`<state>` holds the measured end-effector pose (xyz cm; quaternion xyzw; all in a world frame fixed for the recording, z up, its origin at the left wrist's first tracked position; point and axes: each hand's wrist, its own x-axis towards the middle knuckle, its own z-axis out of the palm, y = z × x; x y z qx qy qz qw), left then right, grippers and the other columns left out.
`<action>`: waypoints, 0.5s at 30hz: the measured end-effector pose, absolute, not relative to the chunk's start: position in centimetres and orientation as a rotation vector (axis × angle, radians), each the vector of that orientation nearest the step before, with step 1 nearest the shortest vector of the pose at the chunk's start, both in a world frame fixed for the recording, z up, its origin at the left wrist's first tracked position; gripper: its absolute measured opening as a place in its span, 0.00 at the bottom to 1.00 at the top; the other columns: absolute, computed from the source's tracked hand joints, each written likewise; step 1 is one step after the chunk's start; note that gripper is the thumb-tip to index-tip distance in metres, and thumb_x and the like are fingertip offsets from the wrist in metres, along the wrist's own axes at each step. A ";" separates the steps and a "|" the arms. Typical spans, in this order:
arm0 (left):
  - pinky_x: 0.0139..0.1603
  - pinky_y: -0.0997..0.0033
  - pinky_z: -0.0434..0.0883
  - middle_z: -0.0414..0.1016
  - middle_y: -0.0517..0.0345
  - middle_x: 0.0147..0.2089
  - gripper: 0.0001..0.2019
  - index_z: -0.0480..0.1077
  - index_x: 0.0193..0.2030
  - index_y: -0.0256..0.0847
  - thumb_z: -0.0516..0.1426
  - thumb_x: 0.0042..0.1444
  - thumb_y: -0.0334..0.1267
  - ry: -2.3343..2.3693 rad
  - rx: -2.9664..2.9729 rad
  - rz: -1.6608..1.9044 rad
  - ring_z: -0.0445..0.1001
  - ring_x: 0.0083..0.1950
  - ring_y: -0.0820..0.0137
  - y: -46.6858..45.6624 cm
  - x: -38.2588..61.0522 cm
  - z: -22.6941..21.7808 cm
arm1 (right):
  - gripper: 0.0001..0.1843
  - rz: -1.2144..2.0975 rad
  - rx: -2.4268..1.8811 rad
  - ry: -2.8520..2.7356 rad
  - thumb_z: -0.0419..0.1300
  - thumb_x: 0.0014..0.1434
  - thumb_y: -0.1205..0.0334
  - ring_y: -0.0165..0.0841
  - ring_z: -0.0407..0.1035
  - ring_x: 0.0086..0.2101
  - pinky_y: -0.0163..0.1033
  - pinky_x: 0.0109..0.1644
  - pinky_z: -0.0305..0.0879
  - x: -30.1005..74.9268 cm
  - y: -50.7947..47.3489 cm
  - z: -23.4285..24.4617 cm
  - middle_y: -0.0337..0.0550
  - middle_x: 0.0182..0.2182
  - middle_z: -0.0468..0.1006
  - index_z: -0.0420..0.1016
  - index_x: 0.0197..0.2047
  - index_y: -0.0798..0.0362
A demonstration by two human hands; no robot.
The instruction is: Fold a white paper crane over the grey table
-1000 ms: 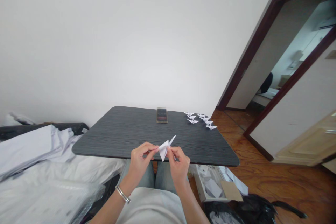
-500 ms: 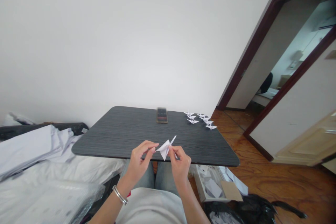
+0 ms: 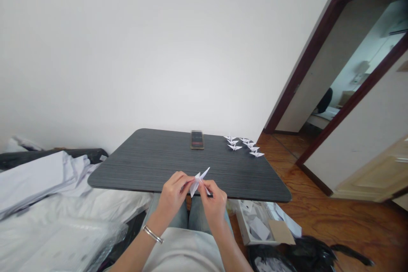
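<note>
Between my two hands, just above the near edge of the dark table (image 3: 143, 157), is a white paper crane (image 3: 197, 178). My left hand (image 3: 174, 191) pinches its left side with thumb and fingertips. On its right side, my right hand (image 3: 213, 199) grips it with thumb and forefinger. One pointed tip sticks up to the upper right, while a wing points down between the hands. The fingers cover part of the folds. Several finished-looking white paper cranes (image 3: 235, 147) stand in two rows at the table's far right.
A phone (image 3: 197, 140) lies near the table's back edge by the white wall. White sheets (image 3: 35, 178) and plastic wrap (image 3: 76, 242) are piled at the left. Right of my legs, an open box (image 3: 245, 225) with paper and a black bag (image 3: 312, 250) sit on the wooden floor.
My left hand has moved right, closer to my right hand, and grips nearer the crane's middle. The crane has turned and shifted slightly left. The cranes at the back have not moved.
</note>
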<state>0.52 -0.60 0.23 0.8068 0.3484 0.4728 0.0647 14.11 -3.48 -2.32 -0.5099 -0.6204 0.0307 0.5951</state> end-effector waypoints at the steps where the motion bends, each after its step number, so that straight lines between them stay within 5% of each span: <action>1: 0.32 0.74 0.66 0.68 0.58 0.29 0.06 0.70 0.35 0.39 0.51 0.57 0.32 1.054 2.457 1.424 0.66 0.31 0.72 -0.6 0.5 0.2 | 0.09 0.076 -1.192 -1.441 0.53 0.57 0.63 0.28 0.68 0.22 0.30 0.27 0.62 14.1 -3.5 -2.3 0.40 0.21 0.75 0.71 0.28 0.56; 15: 0.29 0.75 0.63 0.67 0.59 0.26 0.06 0.71 0.30 0.38 0.53 0.55 0.34 1.103 2.281 1.391 0.65 0.29 0.73 -0.7 1.3 0.9 | 0.08 0.111 -1.182 -1.519 0.53 0.57 0.65 0.28 0.69 0.23 0.30 0.29 0.61 14.1 -3.6 -2.3 0.41 0.23 0.76 0.72 0.30 0.56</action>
